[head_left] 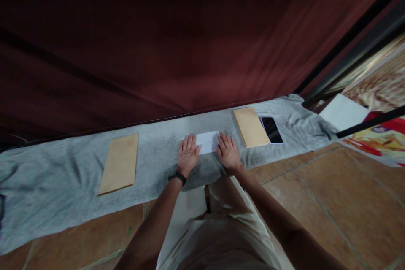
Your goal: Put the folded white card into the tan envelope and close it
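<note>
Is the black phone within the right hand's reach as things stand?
Probably yes. The right hand lies flat on the edge of the white paper; the phone sits uncovered just past the brown envelope on that side.

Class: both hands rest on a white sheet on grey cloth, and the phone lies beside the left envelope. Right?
No: the head view shows the phone beside the right envelope. Left hand and right hand rest on the white sheet.

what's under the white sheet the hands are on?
The white sheet lies on the grey cloth. Left hand and right hand rest flat at its ends; anything beneath it is hidden.
</note>
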The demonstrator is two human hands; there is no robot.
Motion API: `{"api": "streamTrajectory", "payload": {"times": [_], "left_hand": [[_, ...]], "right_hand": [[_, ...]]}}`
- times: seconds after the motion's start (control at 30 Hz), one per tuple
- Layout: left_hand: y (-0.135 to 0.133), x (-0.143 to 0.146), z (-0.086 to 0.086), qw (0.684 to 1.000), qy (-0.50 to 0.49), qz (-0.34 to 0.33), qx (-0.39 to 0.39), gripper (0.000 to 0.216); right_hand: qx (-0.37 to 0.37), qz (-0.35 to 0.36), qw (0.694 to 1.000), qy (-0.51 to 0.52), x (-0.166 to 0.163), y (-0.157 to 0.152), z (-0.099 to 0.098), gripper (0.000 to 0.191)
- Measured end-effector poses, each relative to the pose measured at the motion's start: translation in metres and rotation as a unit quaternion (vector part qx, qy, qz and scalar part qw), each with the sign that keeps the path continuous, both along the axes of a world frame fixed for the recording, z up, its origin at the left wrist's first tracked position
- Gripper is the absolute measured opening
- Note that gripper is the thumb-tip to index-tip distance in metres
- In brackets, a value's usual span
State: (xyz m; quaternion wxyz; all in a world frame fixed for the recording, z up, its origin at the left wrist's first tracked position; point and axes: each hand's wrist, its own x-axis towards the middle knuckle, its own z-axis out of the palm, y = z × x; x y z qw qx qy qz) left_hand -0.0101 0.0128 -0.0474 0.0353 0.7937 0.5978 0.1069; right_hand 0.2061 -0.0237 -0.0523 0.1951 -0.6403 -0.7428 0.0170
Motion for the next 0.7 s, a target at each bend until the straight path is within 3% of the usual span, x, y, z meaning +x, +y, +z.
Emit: {"api": "streamTrajectory", "payload": {"times": [0.17, 0.5, 0.63, 0.7], "left_hand": [[0.000, 0.000, 0.001, 1.000, -0.007, -0.006, 0.006, 0.061], [-0.004, -0.009, 0.001, 0.999, -0.031, 0.032, 0.008, 0.058], [-0.015, -0.014, 0.005, 0.996, -0.050, 0.068, 0.034, 0.058], [-0.024, -0.013, 0.008, 0.996, -0.054, 0.051, 0.048, 0.057]], "right_hand": [[-0.021, 0.106, 0.994, -0.021, -0.009, -0.011, 0.004, 0.049], [-0.028, 0.064, 0.997, -0.009, -0.005, -0.013, 0.001, 0.053], [-0.028, 0.064, 0.997, -0.012, -0.006, -0.014, 0.001, 0.053], [-0.023, 0.066, 0.997, -0.010, -0.006, -0.014, 0.000, 0.053]]}}
